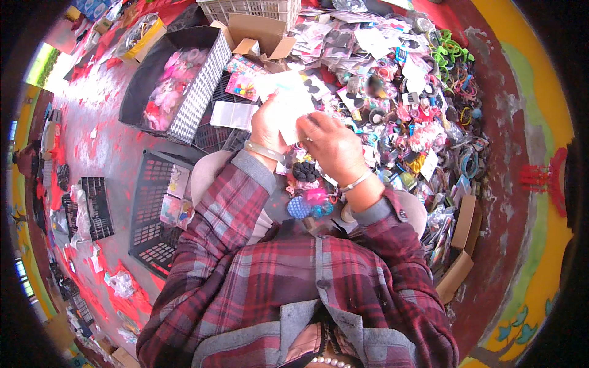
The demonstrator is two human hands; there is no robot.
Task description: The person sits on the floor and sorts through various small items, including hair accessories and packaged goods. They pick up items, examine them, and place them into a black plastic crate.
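In front of me a white card [293, 104] is so brightly lit that its print cannot be made out. My left hand [267, 127] is closed around its left side, thumb up. The curled fingers of my right hand [334, 146] pinch at its right edge; whatever small thing may lie under them is hidden. Just below the hands are a dark braided hair tie [305, 172] and a blue dotted round piece [299, 208]. Beyond the card a colourful packet [243, 86] and a clear plastic sleeve [234, 115] lie on black crates.
A large heap of hair accessories [423, 132] spreads ahead and right. At left stand a houndstooth box [199, 86] with pink fluffy pieces and a black crate [156, 208] holding packaged cards. An open cardboard box [256, 30] stands at the back; cardboard pieces [464, 224] edge the right.
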